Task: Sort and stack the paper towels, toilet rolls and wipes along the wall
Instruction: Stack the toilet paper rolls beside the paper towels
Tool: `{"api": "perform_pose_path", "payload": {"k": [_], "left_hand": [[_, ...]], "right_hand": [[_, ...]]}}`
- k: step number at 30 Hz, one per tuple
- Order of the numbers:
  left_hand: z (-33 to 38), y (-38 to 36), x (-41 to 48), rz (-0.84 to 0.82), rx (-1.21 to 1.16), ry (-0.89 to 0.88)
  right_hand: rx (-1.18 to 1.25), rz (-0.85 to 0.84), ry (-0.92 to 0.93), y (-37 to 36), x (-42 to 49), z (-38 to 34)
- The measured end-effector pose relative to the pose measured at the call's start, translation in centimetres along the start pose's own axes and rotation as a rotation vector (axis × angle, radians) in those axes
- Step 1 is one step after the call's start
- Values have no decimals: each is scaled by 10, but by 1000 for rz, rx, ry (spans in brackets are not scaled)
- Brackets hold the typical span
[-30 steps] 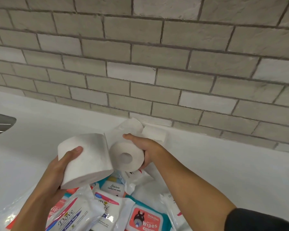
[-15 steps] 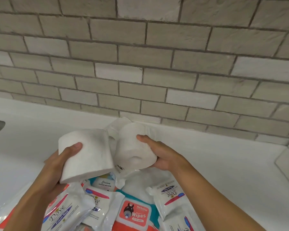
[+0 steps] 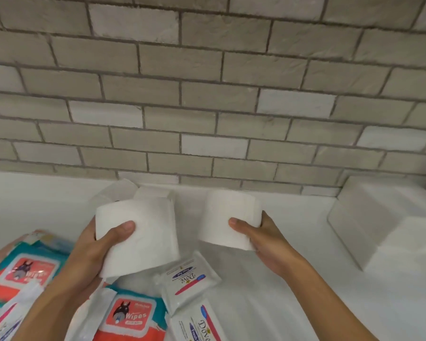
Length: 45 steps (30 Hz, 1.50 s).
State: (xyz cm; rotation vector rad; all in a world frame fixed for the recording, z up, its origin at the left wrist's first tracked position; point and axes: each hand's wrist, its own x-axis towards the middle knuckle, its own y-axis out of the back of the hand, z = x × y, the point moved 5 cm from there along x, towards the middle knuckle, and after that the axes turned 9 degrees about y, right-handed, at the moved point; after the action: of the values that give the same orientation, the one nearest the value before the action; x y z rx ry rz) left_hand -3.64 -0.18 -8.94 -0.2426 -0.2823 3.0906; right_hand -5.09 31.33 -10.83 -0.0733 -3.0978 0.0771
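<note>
My left hand [image 3: 94, 252] grips a white toilet roll [image 3: 143, 232] above the wipes pile. My right hand [image 3: 263, 239] grips a second white toilet roll [image 3: 228, 215], held upright over the white counter [image 3: 305, 303] close to the brick wall [image 3: 207, 94]. Behind the left roll lie white paper packs [image 3: 123, 190] against the wall. Below my hands lie several wipes packs: small white Dove packs [image 3: 190, 279] and orange-and-teal Wipes packs [image 3: 130, 316].
A stepped white block [image 3: 379, 217] stands at the right against the wall. More wipes packs [image 3: 22, 267] crowd the lower left. The counter between the right roll and the white block is bare.
My right hand has carried its roll to the right, away from the left roll, and turned it upright. The view has swung right, bringing the white block into sight.
</note>
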Motion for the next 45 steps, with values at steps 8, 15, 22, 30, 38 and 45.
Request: {"api": "perform_pose_path", "payload": {"k": [8, 15, 22, 30, 38, 45], "left_hand": [[-23, -111, 10, 9, 62, -52], [-44, -203, 30, 43, 168, -80], [-77, -269, 59, 80, 174, -83], [-88, -303, 90, 130, 237, -178], [-119, -334, 124, 138, 292, -220], [-150, -351, 150, 148, 312, -224]], "right_hand": [[-156, 218, 49, 103, -31, 1], [-208, 432, 121, 190, -11, 21], [-379, 616, 141, 250, 29, 54], [-662, 638, 234, 272, 59, 72], [-843, 495, 171, 283, 66, 82], [-1112, 465, 354, 274, 58, 64]]}}
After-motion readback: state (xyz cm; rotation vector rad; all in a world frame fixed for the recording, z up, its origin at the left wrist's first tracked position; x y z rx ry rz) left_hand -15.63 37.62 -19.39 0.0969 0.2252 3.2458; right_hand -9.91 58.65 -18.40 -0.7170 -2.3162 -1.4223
